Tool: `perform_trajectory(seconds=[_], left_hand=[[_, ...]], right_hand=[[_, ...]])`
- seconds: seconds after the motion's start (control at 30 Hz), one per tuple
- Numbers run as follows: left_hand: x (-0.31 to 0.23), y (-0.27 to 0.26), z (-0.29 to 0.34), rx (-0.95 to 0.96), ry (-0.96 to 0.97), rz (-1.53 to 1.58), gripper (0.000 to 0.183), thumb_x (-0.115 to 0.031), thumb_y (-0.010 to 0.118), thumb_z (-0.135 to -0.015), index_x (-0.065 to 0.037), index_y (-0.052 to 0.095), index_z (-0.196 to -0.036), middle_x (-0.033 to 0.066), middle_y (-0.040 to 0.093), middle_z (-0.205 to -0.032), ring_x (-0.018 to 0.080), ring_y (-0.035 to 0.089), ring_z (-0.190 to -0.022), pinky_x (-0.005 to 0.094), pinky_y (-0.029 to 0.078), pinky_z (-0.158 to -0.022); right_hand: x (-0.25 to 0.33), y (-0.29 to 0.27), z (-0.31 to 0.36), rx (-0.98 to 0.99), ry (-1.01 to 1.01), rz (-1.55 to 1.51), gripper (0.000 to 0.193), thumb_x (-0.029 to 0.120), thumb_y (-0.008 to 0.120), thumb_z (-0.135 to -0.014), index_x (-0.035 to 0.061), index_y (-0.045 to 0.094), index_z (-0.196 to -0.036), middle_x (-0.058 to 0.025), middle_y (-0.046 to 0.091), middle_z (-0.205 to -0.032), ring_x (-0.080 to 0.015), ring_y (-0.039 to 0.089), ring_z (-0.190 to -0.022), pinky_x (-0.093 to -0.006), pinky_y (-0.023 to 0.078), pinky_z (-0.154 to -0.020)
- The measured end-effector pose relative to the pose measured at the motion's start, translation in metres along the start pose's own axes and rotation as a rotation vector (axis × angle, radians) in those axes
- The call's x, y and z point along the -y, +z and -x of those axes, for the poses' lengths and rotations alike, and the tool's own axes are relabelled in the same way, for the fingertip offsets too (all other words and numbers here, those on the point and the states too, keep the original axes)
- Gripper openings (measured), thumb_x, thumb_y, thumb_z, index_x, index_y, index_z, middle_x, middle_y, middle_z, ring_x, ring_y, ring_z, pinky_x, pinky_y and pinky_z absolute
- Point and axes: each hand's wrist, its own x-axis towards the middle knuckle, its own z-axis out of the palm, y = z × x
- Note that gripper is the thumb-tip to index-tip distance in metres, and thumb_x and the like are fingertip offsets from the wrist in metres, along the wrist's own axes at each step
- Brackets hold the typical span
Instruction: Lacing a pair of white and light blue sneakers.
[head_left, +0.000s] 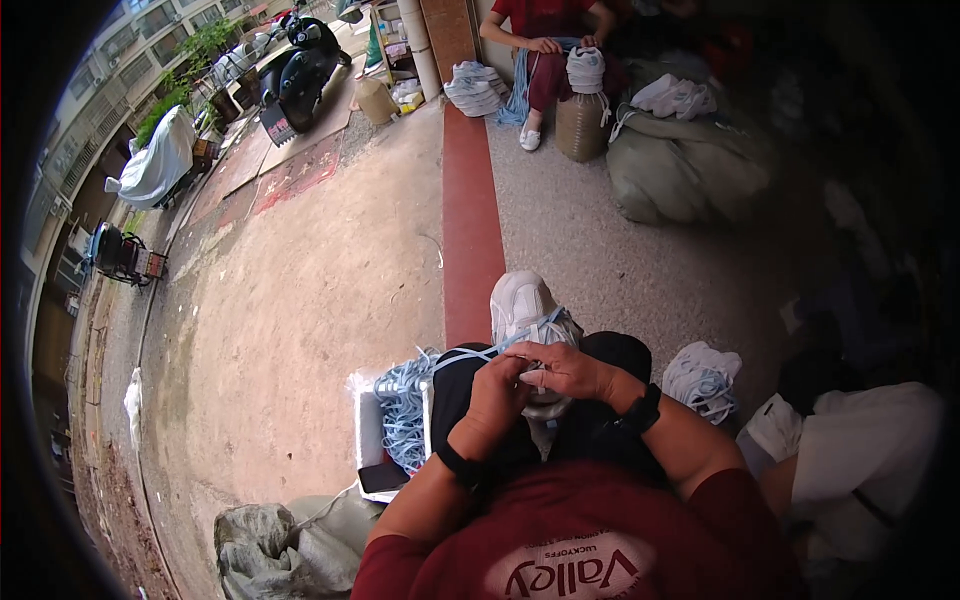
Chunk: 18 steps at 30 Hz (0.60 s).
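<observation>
A white sneaker (522,298) stands between my knees, toe pointing away from me. A light blue shoelace (548,322) crosses its upper, and a length of it trails left over my dark-trousered knee. My left hand (497,390) is closed at the near part of the shoe, its fingers pinched at the lace. From the right, my right hand (575,372) meets it, thumb and forefinger closed on the lace too. The fingertips overlap, so the exact hold and the eyelets beneath are partly hidden. Each wrist wears a black band.
A white box (368,430) of blue laces, with a dark phone-like object on its edge, is beside my left knee. White shoes (703,382) are piled at my right. Ahead, another person (550,45) handles a shoe on a brown stool, near a big sack (690,170).
</observation>
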Motion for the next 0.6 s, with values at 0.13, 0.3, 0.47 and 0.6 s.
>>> perform_trajectory(seconds=[0.13,0.3,0.47,0.6], left_hand=[[-0.002,-0.004,0.003,0.082,-0.238,0.375,0.013,0.000,0.062,-0.074,0.001,0.061,-0.088,0.0101,0.065,-0.079,0.0203,0.063,-0.073,0.0284,0.049,-0.066],[0.007,-0.039,0.012,0.000,-0.437,0.645,0.008,-0.009,0.066,-0.082,-0.001,0.064,-0.082,-0.0018,0.060,-0.073,0.0043,0.050,-0.067,0.0179,0.040,-0.061],[0.029,-0.067,0.031,-0.139,-0.384,0.515,0.008,-0.008,0.065,-0.082,-0.001,0.065,-0.081,-0.0022,0.059,-0.071,0.0046,0.051,-0.066,0.0191,0.042,-0.060],[0.044,-0.084,0.050,-0.086,-0.473,0.507,0.007,-0.008,0.067,-0.081,-0.001,0.065,-0.081,-0.0019,0.061,-0.070,0.0052,0.053,-0.066,0.0201,0.043,-0.061]], right_hand=[[0.002,-0.010,0.001,0.078,0.151,0.341,0.016,0.017,0.059,-0.080,0.0042,0.062,-0.088,-0.0165,0.062,-0.081,-0.0319,0.061,-0.077,-0.0372,0.048,-0.070],[-0.001,-0.029,-0.005,0.051,0.159,0.449,0.014,0.016,0.063,-0.078,0.0024,0.062,-0.077,-0.0140,0.059,-0.069,-0.0277,0.058,-0.065,-0.0353,0.044,-0.061],[-0.005,-0.029,-0.019,-0.105,0.216,0.284,0.013,0.011,0.060,-0.081,0.0007,0.059,-0.073,-0.0071,0.053,-0.063,-0.0157,0.050,-0.059,-0.0297,0.042,-0.058],[-0.004,-0.031,-0.023,-0.223,0.156,0.202,0.016,0.008,0.057,-0.084,-0.0002,0.056,-0.070,0.0013,0.050,-0.060,-0.0081,0.045,-0.058,-0.0250,0.039,-0.055]])
